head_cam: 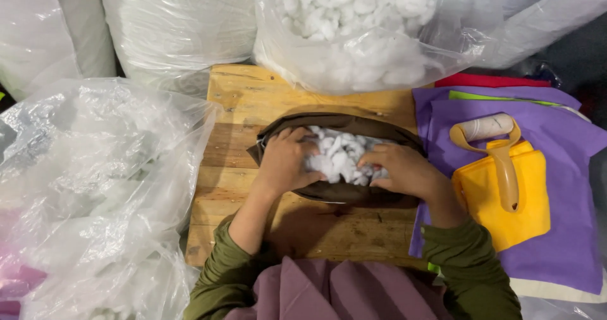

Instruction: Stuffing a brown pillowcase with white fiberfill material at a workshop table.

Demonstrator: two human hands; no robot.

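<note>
both hands press fluffy white fibre stuffing (338, 159) into an open brown fabric cover (344, 125) on the wooden slatted desk (243, 96). left hand (286, 162) at nine o'clock, right hand (404, 170) at three, fingers curled loosely over the stuffing, holding the mouth wide. a clear plastic bag of stuffing (373, 48) sits at twelve.

Soft, even light falls from above, moderately bright, with the far right corner dim. The clear bags (95, 187) catch white glare along their creases. A soft shadow lies on the counter (253, 99) just under the forearms. Focus is fair at the centre; fine detail is smeared, and the edges bend slightly outward.
</note>
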